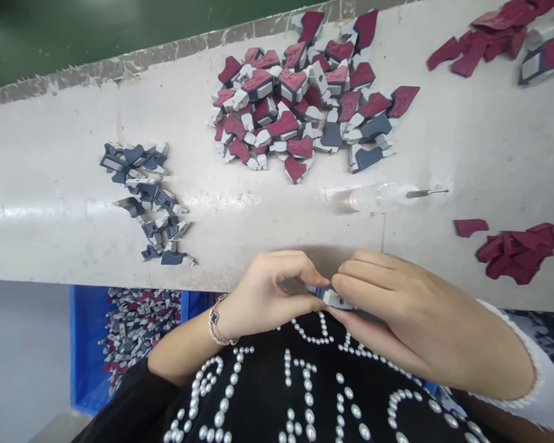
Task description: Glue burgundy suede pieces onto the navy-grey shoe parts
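Note:
My left hand [270,294] pinches a small white and navy plastic part [336,299] between thumb and forefinger, just past the table's near edge. On the other end of this part the fingers of my right hand [397,307] are closed, hiding much of it. A translucent bottle [381,197] with a thin metal tip lies beyond my hands. Farther back is a heap of white and navy parts with maroon faces [281,123]. To the left are several white and navy parts [150,197] without maroon faces.
Loose maroon pieces [517,252] lie at the right, with another pile of maroon pieces [493,37] farther back. A blue bin [80,351] full of small parts stands below the table's near edge at left. The worktable [50,184] has a worn far edge.

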A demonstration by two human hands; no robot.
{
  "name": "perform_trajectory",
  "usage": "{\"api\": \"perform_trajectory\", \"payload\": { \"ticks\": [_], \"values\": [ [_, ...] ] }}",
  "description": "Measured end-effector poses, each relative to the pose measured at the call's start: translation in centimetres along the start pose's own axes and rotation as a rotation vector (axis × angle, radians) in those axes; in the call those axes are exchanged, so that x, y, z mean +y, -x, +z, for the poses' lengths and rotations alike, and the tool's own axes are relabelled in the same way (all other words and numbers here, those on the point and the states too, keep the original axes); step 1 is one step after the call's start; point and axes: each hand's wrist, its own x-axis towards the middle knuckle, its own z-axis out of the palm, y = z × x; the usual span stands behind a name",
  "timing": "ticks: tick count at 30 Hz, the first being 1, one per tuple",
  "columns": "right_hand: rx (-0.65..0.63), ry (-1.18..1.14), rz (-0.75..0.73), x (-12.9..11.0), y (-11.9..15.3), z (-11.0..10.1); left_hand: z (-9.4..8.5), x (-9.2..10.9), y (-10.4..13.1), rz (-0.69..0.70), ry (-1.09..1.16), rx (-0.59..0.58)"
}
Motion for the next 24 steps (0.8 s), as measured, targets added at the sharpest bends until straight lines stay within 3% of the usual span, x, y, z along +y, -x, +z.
{"api": "perform_trajectory", "payload": {
  "ticks": [4,7,12,15,24],
  "values": [
    [0.021,0.059,0.021,-0.2,0.0,0.0,0.3,-0.1,0.2,0.011,-0.042,0.083],
    [-0.028,-0.036,0.102,-0.2,0.5,-0.3,0.3,0.2,0.3,0.011,-0.040,0.123],
    [-0.028,-0.142,0.216,-0.2,1.4,-0.5,-0.1,1.1,0.2,0.094,-0.099,0.091],
    [-0.017,-0.113,0.221,-0.4,1.7,-0.5,-0.4,1.4,0.1,0.172,-0.175,0.083],
    [-0.043,-0.102,0.202,-0.9,1.6,-0.6,-0.6,1.8,-0.2,0.207,-0.162,0.044]
  ]
}}
